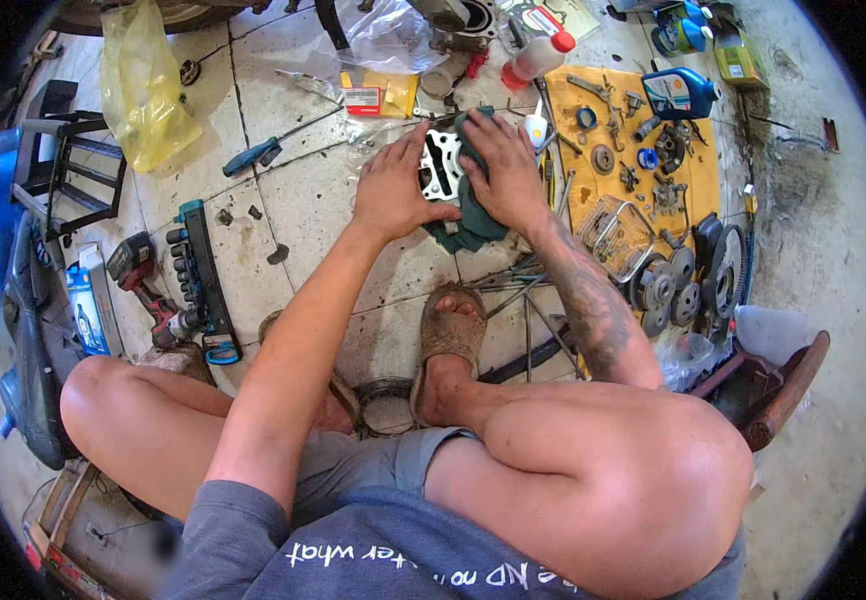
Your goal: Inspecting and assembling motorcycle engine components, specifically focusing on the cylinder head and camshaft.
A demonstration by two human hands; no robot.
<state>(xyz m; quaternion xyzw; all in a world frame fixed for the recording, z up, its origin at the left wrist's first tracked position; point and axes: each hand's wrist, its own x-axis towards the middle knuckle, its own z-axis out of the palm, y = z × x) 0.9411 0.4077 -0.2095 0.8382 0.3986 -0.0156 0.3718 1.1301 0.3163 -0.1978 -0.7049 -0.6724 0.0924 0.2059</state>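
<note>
Between my hands a silvery metal engine part (450, 150), flat-faced with a dark slotted opening and bolt holes, sits low over the floor. My left hand (394, 188) grips its left side, thumb along the lower edge. A dark green cloth (473, 228) bunches under and to the right of the part. My right hand (503, 172) is closed over that cloth and presses it against the part's right side; the hand hides some of both. A white bottle (534, 128) with a pointed tip is just beyond my right hand.
An orange-yellow sheet (698, 180) at right carries several small engine parts, with a wire basket (613, 240) and gears (658, 285) at its near end. A screwdriver (253, 155), socket rack (198, 265) and cordless drill (158, 300) lie left. A red-capped bottle (533, 62) stands beyond.
</note>
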